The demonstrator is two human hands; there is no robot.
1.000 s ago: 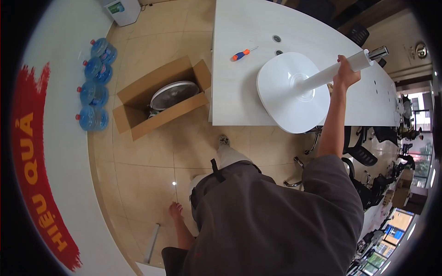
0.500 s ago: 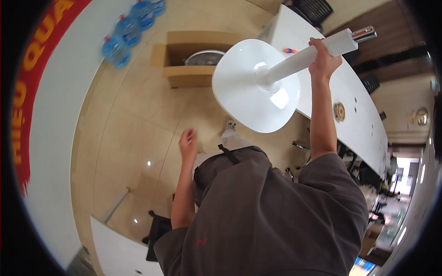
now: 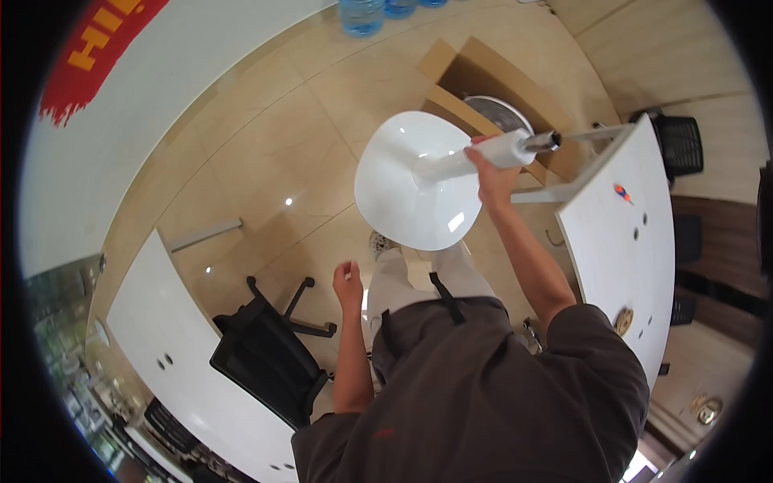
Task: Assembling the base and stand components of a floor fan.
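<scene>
My right hand grips the white pole of a fan stand. Its broad, glossy, rounded base is tipped toward me above the floor, and a chrome tube sticks out of the pole's other end. The stand is in the air in front of my legs, its pole overlapping the carton in view. My left hand hangs beside my left leg, fingers curled in, with nothing seen in it. Behind the pole, an open cardboard box on the floor holds a round piece with a wire grille, partly hidden.
To the right a white table bears a small orange-and-blue item and a round tan object. A black office chair stands by another white table at left. Blue water bottles line the wall.
My view has turned left, bringing the office chair and left table into sight. The fan stand has swung away from over the right table, still in my right hand. My left hand's fingers look more curled.
</scene>
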